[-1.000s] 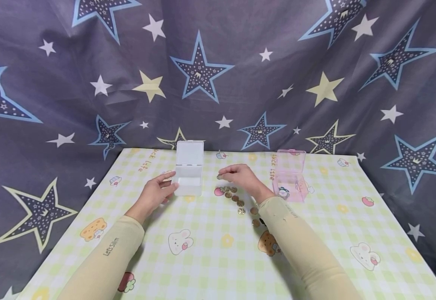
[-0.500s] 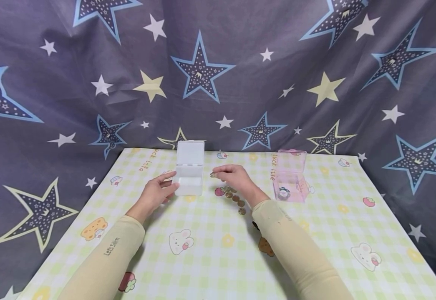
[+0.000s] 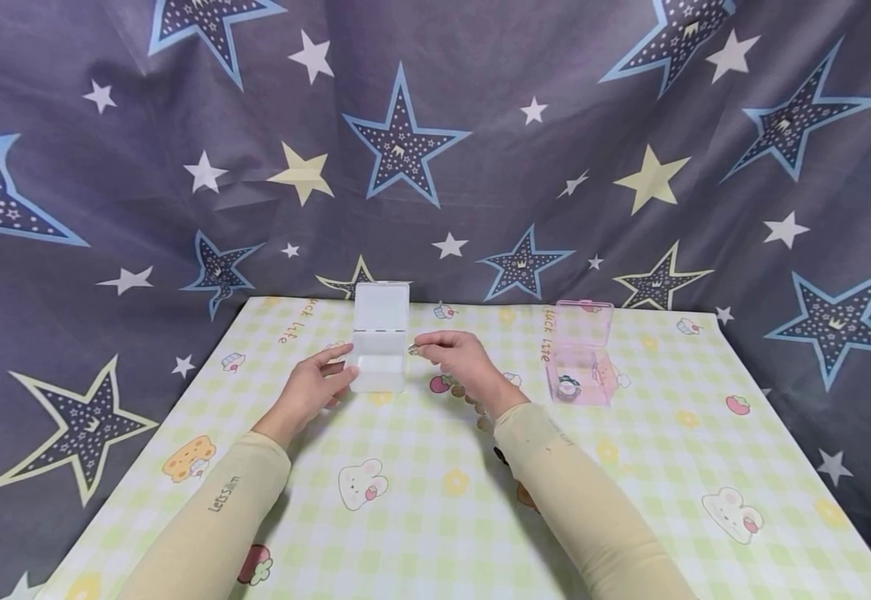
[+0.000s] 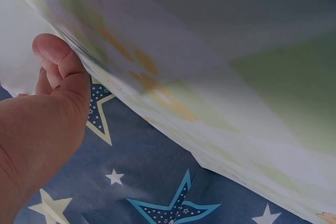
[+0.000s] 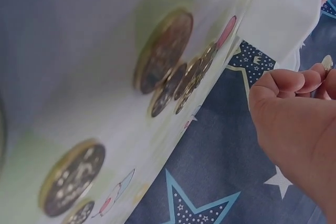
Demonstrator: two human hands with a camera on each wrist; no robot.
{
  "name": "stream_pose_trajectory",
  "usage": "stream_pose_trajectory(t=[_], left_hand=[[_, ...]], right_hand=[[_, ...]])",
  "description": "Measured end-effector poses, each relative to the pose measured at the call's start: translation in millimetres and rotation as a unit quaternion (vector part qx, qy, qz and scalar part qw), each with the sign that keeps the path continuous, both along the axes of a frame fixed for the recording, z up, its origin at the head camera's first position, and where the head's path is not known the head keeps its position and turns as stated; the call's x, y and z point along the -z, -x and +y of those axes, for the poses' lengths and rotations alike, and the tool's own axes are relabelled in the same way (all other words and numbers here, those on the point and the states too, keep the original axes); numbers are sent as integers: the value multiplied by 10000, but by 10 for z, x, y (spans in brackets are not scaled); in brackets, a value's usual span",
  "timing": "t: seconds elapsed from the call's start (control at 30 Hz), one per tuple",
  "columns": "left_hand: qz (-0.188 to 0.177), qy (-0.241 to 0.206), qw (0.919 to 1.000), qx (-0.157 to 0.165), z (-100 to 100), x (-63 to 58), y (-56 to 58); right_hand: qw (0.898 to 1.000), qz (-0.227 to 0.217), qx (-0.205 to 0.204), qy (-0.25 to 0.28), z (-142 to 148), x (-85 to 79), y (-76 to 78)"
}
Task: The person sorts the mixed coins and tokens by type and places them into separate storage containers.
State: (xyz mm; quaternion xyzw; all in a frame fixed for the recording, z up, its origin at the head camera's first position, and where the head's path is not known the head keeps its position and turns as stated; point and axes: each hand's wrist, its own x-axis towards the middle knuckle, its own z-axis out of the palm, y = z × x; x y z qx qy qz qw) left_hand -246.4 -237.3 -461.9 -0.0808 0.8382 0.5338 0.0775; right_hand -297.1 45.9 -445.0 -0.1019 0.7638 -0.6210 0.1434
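A small white box [image 3: 378, 375] stands with its hinged lid [image 3: 382, 307] raised. My left hand [image 3: 317, 385] rests at the box's left side, index finger and thumb extended to its edge. In the left wrist view, that hand's thumb [image 4: 52, 51] is beside the white wall. A gold-coloured coin [image 5: 327, 62] is pinched in the fingertips of my right hand [image 3: 465, 362], right by the box's right edge. More gold-coloured coins [image 5: 165, 51] lie on the table beneath my right wrist; the head view has them mostly hidden by the hand and sleeve.
A clear pink box [image 3: 581, 375] with its lid up stands to the right, holding a small round dark-and-white item [image 3: 568, 386]. A checked cloth with cartoon prints covers the table [image 3: 405, 533]. Behind it hangs a star-patterned curtain [image 3: 465, 167].
My right hand has moved left with the coin, up to the white box's right edge. Its sleeve now covers more of the coins on the table. The left hand stays in place.
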Motion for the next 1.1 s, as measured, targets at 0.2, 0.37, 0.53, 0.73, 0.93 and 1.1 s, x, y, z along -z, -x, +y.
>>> stream_pose_trajectory(t=[0.2, 0.37, 0.53, 0.73, 0.93, 1.1], left_hand=[[12, -42, 10000, -10, 2, 8, 10], [6, -58, 10000, -19, 1, 9, 14], [20, -31, 10000, -37, 3, 9, 8], [54, 36, 10000, -28, 5, 12, -2], [65, -15, 10000, -9, 3, 18, -1], [45, -16, 10000, -10, 2, 13, 6]], right_hand=[[9999, -88, -53, 93, -49, 16, -2], [9999, -91, -58, 80, -89, 24, -3], [9998, -207, 28, 32, -132, 23, -19], [9998, -204, 35, -9, -163, 23, -35], [9996, -276, -42, -102, -177, 44, -41], [9997, -160, -80, -164, -192, 61, -46]])
